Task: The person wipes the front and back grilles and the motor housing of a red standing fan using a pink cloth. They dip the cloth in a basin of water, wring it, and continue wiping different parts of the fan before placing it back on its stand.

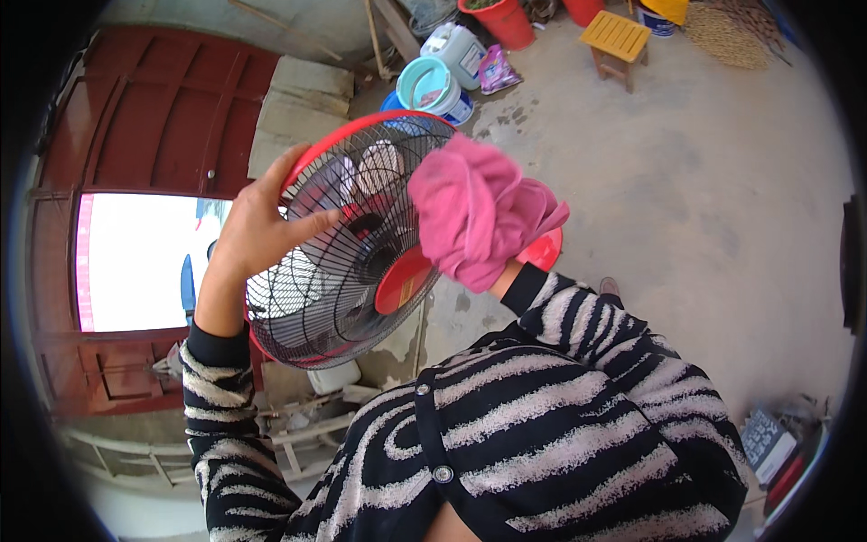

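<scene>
An electric fan's round head, with a black wire guard [339, 298], a red rim and a red centre cap [404, 279], is tilted before me. My left hand [265, 220] grips its upper left rim, thumb over the front wires and fingers towards the back. A crumpled pink cloth [474, 203] lies against the guard's right side and covers my right hand, of which only the wrist [504, 278] shows. The fingers under the cloth are hidden. Below and behind the cloth, part of a red round object [544, 249] shows.
Beyond the fan stand a light blue bucket [423, 81], a white plastic jug [452, 51], a purple bag [498, 70] and a red pot [501, 24]. A yellow-topped wooden stool [615, 35] stands further right. Dark red metal doors [156, 122] are at left, a wooden ladder-like frame [162, 450] lower left.
</scene>
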Demonstrator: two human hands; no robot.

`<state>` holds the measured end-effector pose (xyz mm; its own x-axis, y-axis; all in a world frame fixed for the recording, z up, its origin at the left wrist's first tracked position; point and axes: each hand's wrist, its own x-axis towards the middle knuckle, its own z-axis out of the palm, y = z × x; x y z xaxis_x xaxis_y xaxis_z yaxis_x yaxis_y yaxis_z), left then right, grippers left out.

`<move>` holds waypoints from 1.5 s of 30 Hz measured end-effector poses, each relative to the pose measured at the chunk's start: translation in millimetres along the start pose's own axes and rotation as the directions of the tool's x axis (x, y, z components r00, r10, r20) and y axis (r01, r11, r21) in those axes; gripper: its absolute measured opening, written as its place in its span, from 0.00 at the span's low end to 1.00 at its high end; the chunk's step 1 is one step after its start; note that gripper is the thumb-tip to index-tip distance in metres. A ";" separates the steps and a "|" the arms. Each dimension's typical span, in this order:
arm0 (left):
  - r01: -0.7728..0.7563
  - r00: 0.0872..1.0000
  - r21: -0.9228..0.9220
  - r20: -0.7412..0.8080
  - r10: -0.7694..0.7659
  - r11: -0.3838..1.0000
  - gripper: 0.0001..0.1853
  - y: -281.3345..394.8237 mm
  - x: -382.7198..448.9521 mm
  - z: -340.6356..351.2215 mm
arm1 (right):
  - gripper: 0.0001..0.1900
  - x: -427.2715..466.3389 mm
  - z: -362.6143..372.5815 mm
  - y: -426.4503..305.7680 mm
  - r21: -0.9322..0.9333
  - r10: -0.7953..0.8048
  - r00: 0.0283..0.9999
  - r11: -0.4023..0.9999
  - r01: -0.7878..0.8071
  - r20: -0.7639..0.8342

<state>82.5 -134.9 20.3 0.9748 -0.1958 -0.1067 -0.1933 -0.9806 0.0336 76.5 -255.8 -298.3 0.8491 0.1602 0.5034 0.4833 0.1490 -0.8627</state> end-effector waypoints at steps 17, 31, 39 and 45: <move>0.145 0.989 -0.132 0.002 -0.146 0.981 0.43 -31.2 24.3 -3.9 | 0.30 29.7 3.5 8.0 -0.031 -0.042 0.994 0.999 0.045 0.100; 0.234 0.972 -0.055 0.012 -0.234 0.971 0.43 -33.6 40.4 -12.6 | 0.31 60.5 4.9 17.7 -0.124 -0.084 0.995 0.988 0.090 0.058; 0.195 0.981 -0.084 0.021 -0.194 0.977 0.44 -32.8 35.0 -12.7 | 0.31 54.0 -4.9 23.2 -0.166 -0.130 0.984 0.975 0.149 0.119; 0.239 0.971 -0.033 0.013 -0.239 0.970 0.46 -28.0 36.0 -14.0 | 0.31 74.5 -3.6 25.1 -0.186 -0.111 0.991 0.975 0.122 0.068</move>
<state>124.5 -114.3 29.4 0.9912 0.0442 -0.1247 0.0496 -0.9980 0.0403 152.7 -243.6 -282.6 0.7735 0.2088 0.5984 0.6146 -0.0166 -0.7886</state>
